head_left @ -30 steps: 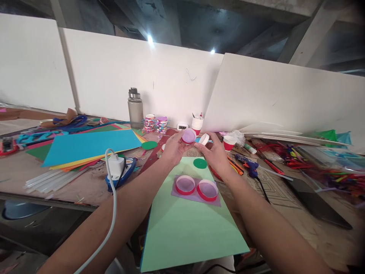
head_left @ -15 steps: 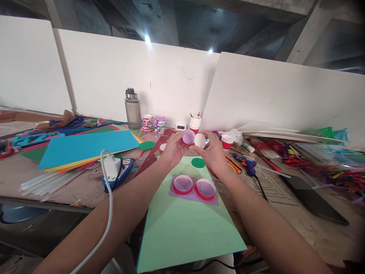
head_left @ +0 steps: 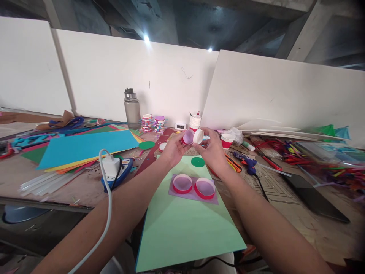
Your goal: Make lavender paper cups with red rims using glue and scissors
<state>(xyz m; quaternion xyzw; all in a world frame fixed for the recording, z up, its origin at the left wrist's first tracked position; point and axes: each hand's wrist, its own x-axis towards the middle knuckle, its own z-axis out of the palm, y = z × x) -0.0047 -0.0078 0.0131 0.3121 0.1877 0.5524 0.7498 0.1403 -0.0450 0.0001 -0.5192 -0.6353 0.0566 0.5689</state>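
Observation:
My left hand grips a short red paper ring with a purple base, its purple inside turned toward me. Close beside it, my right hand pinches a white round paper cup piece on edge; whether the two pieces touch I cannot tell. Below my hands, two red paper rings with white inner walls stand on a purple paper rectangle. That rectangle lies on a pale green sheet. A dark green paper disc rests near the sheet's far end.
Coloured paper sheets, clear glue sticks and a blue power strip with a white plug lie left. A grey bottle stands behind. To the right are a red cup, a blue glue gun and a black tablet-like slab.
The white piece in my right hand has risen slightly and tilted, now showing more of its side wall. My left hand keeps hold of the purple-based ring almost unmoved.

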